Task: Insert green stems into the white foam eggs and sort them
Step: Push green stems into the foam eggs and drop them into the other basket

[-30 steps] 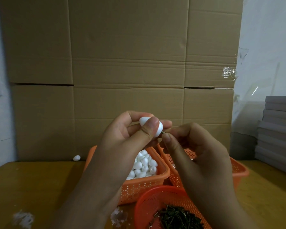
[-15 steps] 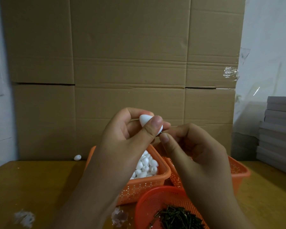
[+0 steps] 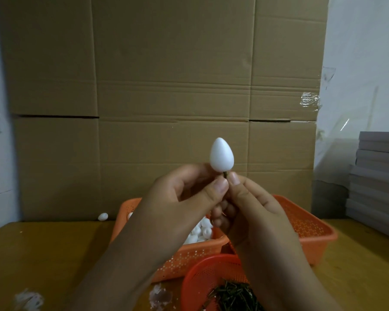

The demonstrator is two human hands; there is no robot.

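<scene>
Both thumbs meet at the stem (image 3: 225,175) just under the egg (image 3: 221,155): left hand (image 3: 184,198) and right hand (image 3: 254,209) each pinch it between thumb and curled fingers. Egg sits upright on the stem, pointed end up, held above the baskets and in front of the cardboard (image 3: 166,86). Left basket (image 3: 189,254) holds loose white eggs (image 3: 200,232). Right basket (image 3: 310,230): contents hidden behind the right hand. Round basket (image 3: 202,279) nearest the camera holds green stems (image 3: 231,295). One stray egg (image 3: 103,216) lies on the table (image 3: 43,254) by the cardboard.
</scene>
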